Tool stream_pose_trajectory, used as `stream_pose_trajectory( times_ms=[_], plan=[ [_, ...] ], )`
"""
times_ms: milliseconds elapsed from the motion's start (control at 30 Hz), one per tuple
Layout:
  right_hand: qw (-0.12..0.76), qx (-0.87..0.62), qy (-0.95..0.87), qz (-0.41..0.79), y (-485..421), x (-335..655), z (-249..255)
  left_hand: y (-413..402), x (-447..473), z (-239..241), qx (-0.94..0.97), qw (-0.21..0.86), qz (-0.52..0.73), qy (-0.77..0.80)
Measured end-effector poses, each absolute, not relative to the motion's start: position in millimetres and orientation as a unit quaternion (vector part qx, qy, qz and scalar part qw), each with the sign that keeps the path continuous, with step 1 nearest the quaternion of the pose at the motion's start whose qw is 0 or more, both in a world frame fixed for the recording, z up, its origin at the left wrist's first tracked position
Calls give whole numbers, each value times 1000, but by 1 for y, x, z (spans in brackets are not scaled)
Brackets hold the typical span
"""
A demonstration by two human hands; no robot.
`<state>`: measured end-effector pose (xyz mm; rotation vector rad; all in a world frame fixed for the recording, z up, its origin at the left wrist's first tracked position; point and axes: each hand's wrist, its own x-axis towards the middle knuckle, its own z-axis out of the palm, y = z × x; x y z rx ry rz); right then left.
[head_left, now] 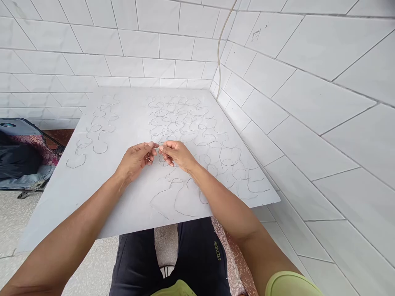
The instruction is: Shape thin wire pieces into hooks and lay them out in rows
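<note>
"How many hands are there?"
"Two: one left hand (135,160) and one right hand (179,155)."
"And wires (175,123)?"
"Well over twenty; they overlap too much for an exact count."
"Tables?"
"One table (132,117)."
"Walls?"
"Two: one back wall (138,43), one side wall (308,102)."
"Anything else?"
"One cord (218,46), one pair of trousers (197,250), one green sleeve (291,284)."

A thin curved wire (149,159) is held above scattered wires (100,153).
</note>
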<state>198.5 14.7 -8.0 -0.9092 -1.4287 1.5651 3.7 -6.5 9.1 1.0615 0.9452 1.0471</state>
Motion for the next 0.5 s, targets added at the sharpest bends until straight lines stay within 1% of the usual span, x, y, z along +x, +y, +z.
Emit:
stream_pose_trajectory(
  times_ms=[167, 500],
  plan=[
    [406, -356, -574, 616, 15, 199, -7, -10, 8, 11, 466, 601, 471, 447],
    [457, -297, -617, 568, 17, 205, -3, -17, 10, 18, 534, 592, 398, 454]
  ],
)
